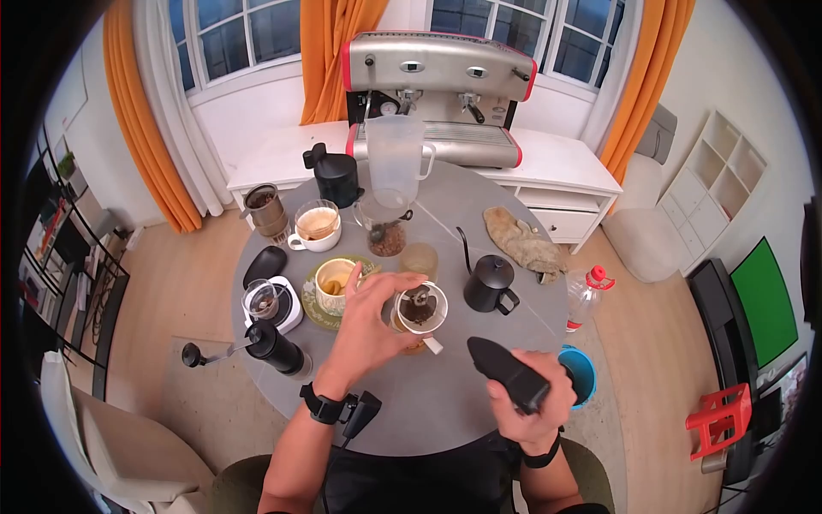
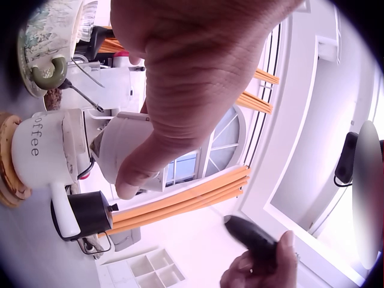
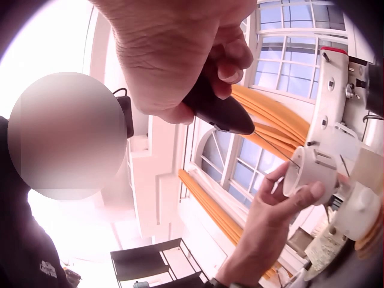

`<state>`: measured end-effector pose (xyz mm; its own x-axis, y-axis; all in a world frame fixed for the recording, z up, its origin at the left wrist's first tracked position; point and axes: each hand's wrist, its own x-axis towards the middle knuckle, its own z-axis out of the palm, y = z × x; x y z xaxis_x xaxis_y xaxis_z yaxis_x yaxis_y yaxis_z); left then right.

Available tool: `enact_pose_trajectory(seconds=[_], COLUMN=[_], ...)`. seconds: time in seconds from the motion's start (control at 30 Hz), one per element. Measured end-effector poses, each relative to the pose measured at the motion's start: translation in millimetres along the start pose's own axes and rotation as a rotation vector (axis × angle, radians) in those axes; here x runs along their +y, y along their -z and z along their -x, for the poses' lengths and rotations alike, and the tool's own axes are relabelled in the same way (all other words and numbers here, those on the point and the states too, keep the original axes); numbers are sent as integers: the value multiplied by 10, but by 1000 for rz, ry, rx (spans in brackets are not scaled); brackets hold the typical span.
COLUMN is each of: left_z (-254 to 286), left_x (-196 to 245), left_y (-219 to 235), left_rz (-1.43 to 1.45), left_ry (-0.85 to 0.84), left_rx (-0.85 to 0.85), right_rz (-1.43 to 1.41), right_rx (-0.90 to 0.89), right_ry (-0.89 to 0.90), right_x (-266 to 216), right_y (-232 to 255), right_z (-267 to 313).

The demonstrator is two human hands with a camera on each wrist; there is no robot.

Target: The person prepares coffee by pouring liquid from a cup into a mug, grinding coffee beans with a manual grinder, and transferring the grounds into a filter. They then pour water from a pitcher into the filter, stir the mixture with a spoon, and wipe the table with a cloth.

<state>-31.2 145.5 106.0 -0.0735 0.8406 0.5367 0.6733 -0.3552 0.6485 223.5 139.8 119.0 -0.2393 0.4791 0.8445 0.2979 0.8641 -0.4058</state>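
My left hand (image 1: 366, 324) pinches the rim of a white cup-shaped dripper (image 1: 435, 319) between thumb and fingers; dark coffee (image 1: 418, 310) shows inside. In the left wrist view the dripper (image 2: 123, 144) is tilted above a white pot (image 2: 42, 147) marked "coffee", which stands on a wooden coaster (image 2: 11, 162). Curled round a black handheld device (image 1: 507, 370) is my right hand (image 1: 538, 407), to the right of the dripper. From the device (image 3: 225, 114) a thin rod (image 3: 275, 147) reaches to the dripper's mouth in the right wrist view; its tip is hard to make out.
A black kettle (image 1: 490, 284) stands right of the dripper, with a cloth-like bundle (image 1: 522, 244) behind. Left are a cup (image 1: 332, 283) on a green mat, a scale (image 1: 291, 319) and a black grinder (image 1: 276, 349). Behind stand a tall pitcher (image 1: 394, 154) and an espresso machine (image 1: 441, 73).
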Motion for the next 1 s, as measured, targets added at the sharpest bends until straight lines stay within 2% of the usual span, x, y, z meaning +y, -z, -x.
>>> enact_pose_trajectory(seconds=[0.07,0.2,0.3,0.4,0.5,0.57,0.63,0.7,0.73,0.77,0.87,1.0], left_z=[-4,-3,-15,-33,-4,-15,-10,2,2,-2,-10,-23], left_x=[3,6,18,31,7,-2,4,-6,-26,-34,-43,-125], left_y=[8,4,-3,13,-1,0,13,14,8,6,4,-4], left_rz=[4,11,20,17,17,30,11,-1,-3,-5,144,105], left_ry=[18,41,55,61,67,80,104,126,131,135,268,237], left_rx=[-4,-2,1,-3,-4,-8,4,17,26,34,56,68], right_rz=[21,9,-19,-191,35,-64,69,-352,-458,-591,-692,-744], right_rx=[-96,14,-56,113,-35,124,315,510,572,584,583,538], right_ry=[-68,46,-4,101,23,40,-3,-446,-540,-542,-660,-810], right_x=[-5,20,50,152,88,186,301,297,315,471,748,1104], right_y=[13,97,30,33,18,29,85,103,130,205,367,432], right_z=[67,284,288,466,203,257,305,233,73,10,-225,-363])
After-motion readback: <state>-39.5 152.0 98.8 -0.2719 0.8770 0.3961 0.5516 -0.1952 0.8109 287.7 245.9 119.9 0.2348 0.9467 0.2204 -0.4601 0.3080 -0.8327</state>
